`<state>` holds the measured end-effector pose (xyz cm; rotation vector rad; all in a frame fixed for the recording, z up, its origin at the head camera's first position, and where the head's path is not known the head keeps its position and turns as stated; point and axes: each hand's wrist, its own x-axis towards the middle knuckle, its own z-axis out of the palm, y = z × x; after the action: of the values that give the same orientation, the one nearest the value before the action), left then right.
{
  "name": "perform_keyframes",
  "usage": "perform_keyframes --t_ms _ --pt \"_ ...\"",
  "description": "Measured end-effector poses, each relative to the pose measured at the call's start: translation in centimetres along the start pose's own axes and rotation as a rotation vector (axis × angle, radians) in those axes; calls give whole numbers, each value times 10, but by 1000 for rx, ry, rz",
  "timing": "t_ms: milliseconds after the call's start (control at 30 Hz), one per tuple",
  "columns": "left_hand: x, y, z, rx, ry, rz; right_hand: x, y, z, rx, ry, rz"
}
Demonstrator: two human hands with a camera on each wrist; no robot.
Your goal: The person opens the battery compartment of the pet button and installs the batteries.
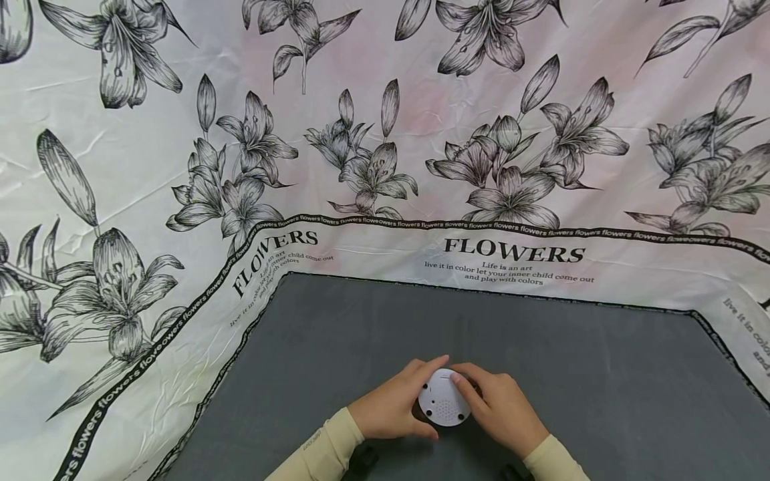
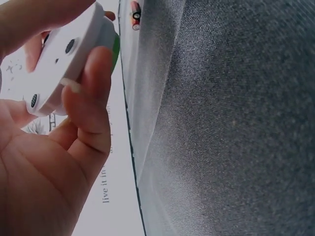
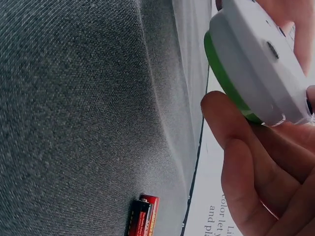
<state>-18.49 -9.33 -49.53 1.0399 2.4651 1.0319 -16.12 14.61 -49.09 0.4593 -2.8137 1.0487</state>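
Between both hands is a small round white device point(image 1: 444, 404), its flat underside facing up with dark rubber feet and a patch of small holes. My left hand point(image 1: 394, 404) holds its left rim, thumb low and fingertips at the top; the left wrist view shows fingers curled along the edge. On the opposite side my right hand point(image 1: 508, 409) grips it, the thumb lying over the upturned face and the fingers around the far edge. A green band point(image 3: 224, 76) shows on the device's other side in the right wrist view.
Two batteries point(image 3: 143, 216) in red and black lie side by side on the dark grey tabletop point(image 1: 361, 334). Behind the table and along its left side hangs a white cloth point(image 1: 373, 240) printed with flowers and lettering.
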Motion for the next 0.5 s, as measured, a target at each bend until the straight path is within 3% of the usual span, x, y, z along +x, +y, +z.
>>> perform_keyframes --t_ms 233,500 --pt "0 0 3 43 2 -30 2 1 2 -25 -70 28" --pt "1 -1 11 53 -65 -75 0 6 5 -9 -160 28"
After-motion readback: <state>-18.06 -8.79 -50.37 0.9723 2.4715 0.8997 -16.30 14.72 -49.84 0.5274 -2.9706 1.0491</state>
